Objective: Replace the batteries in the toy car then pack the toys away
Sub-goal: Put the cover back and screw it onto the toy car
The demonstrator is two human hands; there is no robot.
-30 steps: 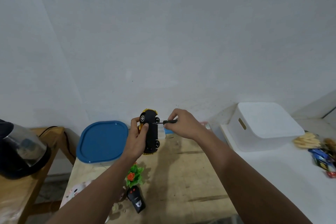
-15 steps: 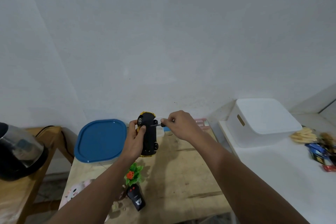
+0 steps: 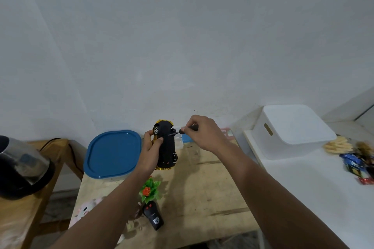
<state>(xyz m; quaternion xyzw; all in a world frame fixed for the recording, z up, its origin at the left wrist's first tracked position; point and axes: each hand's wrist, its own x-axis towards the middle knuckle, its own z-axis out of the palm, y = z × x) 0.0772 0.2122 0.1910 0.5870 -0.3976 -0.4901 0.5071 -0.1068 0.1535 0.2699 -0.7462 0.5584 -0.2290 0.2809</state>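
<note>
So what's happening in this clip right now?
A person's left hand holds a toy car underside out above the wooden table, while the right hand works a small screwdriver against its base. The remote control lies on the table; nothing is packed yet.

Toy car: matt black plastic underside, glossy yellow body at the edges; remote is shiny black plastic. Wooden surface looks pale, raw & scuffed w/ dark marks, blue lid is smooth semi-gloss plastic, white bin smooth matt plastic on a smooth white top. Kettle: brushed metal w/ glossy black plastic; snack packs are shiny foil.
</note>
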